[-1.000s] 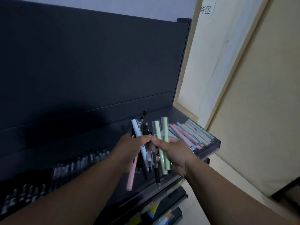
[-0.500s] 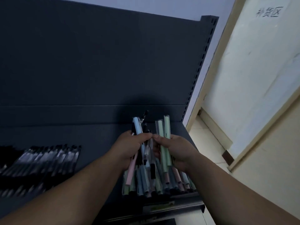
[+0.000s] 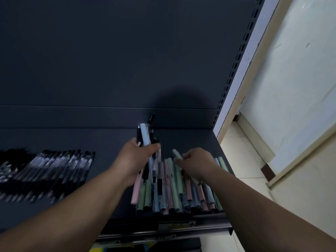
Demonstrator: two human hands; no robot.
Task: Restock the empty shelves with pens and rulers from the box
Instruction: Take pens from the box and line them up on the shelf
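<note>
My left hand (image 3: pixel 135 160) grips a bundle of pens (image 3: pixel 146 140): a light blue one, a pink one and several black ones, held upright above the dark shelf (image 3: pixel 109 142). To its right, my right hand (image 3: pixel 197 164) holds a green pen (image 3: pixel 177 154) low over a row of pastel pens (image 3: pixel 181 195) lying side by side at the shelf's right end. The green pen's lower part is hidden by my fingers.
A row of black pens (image 3: pixel 54 168) lies on the left part of the shelf. The shelf's back panel (image 3: pixel 127 60) rises behind, with a slotted upright (image 3: pixel 236 70) at the right. Pale wall and tiled floor (image 3: pixel 251 160) lie beyond.
My right hand has separated from the bundle, taking a green pen down and right over the pastel row. My view has shifted, so the shelf now sits squarer in front.
</note>
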